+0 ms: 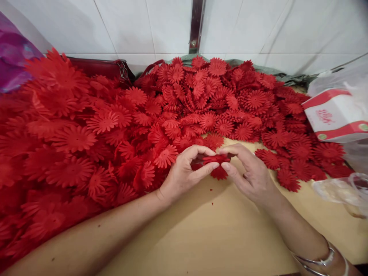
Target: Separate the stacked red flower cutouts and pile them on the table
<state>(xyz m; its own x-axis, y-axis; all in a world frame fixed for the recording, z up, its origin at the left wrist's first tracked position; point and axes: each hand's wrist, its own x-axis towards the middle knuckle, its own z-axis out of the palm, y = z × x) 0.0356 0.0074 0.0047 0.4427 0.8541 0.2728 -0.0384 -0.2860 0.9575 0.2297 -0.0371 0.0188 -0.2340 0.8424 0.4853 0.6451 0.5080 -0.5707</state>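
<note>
Between the fingertips of both hands is a red flower-shaped petal piece, seen nearly edge-on. My left hand pinches its left side between thumb and forefinger. On the other side, my right hand grips it the same way, thumb toward me. Part of a red flower shape shows just below the fingertips; whether it belongs to the same piece I cannot tell. A large heap of loose red petal pieces spreads over the left and back, close against my left wrist.
More red pieces lie at the right. Beyond them are a white-and-red box and a clear plastic packet. A dark red bag sits behind the heap, near a tiled wall. Tiny red scraps lie on the tan tabletop.
</note>
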